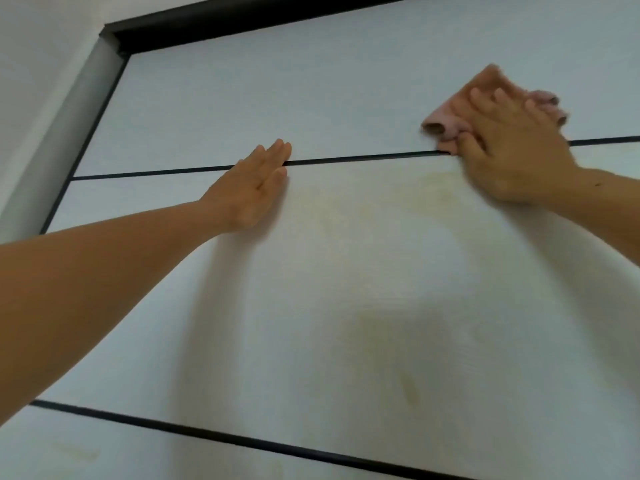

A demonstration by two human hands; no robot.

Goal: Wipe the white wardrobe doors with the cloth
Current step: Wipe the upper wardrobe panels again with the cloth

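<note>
The white wardrobe door (346,271) fills the view, split into panels by thin black horizontal strips (346,160). My right hand (512,150) presses a pink cloth (450,116) flat against the door at the upper right, just above and across the upper black strip. The cloth bunches out past my fingertips on both sides. My left hand (256,188) lies flat on the door at the middle, fingers together, fingertips reaching over the same strip, holding nothing. Faint yellowish marks show on the middle panel.
A black frame (242,15) runs along the door's top, with a grey side post (69,133) at the left and white wall beyond it. A second black strip (242,441) crosses the door lower down.
</note>
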